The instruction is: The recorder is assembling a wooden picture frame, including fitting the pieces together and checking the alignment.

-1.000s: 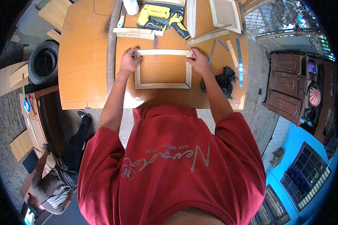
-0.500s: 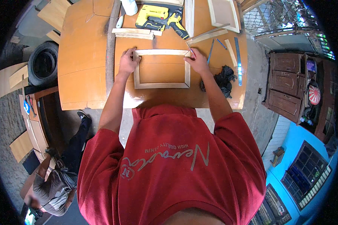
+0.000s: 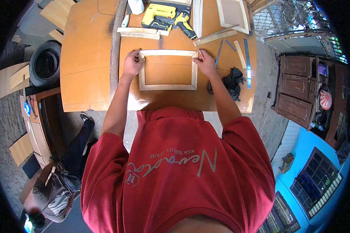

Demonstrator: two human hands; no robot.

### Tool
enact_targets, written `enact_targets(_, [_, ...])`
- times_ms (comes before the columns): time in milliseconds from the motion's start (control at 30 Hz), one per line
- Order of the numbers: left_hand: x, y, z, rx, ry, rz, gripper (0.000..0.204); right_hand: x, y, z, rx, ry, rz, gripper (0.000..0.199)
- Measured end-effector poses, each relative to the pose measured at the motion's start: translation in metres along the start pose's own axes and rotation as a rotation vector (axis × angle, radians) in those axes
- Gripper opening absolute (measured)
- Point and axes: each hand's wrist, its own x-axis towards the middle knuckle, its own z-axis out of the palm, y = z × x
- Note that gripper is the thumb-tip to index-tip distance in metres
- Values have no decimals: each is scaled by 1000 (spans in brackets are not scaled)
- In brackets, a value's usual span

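A rectangular frame of pale wood (image 3: 168, 87) is on the brown work table in front of me. My left hand (image 3: 132, 64) grips its far left corner, with the thumb on the inner side and the fingers curled around the outside. At the far right corner, my right hand (image 3: 206, 63) has its thumb and fingers closed on the wood. A thin reddish pencil (image 3: 200, 52) sticks out from the right hand's fingers, its far end pointing away from me. The table's surface shows through the frame's opening.
Beyond the frame lie stacked wood strips (image 3: 139, 33), a yellow stapler-like tool (image 3: 158, 15) and a yellow drill (image 3: 184, 25). A black cloth (image 3: 233, 83), a metal ruler (image 3: 248, 64) and another frame (image 3: 233, 15) are at the right. A person (image 3: 58, 190) sits at the lower left.
The frame has shifted and tilted very slightly, so more of its far rail's face shows. Both hands keep their hold at the corners. The seated person has leaned a little.
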Motion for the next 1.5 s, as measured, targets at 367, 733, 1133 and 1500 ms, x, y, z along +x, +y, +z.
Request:
enact_targets(367, [0,1,2,35,8,-35,56,-3,-2,-2,0,-8,-9,58])
enact_targets(733, [0,1,2,32,24,-38,54,-5,-8,-4,-35,3,-1,56])
enact_targets(1133, [2,-3,2,-46,15,-118,53,-7,-5,0,23,28,11,57])
enact_targets(1500, [2,-6,5,-2,27,-82,53,-6,2,2,8,11,-12,57])
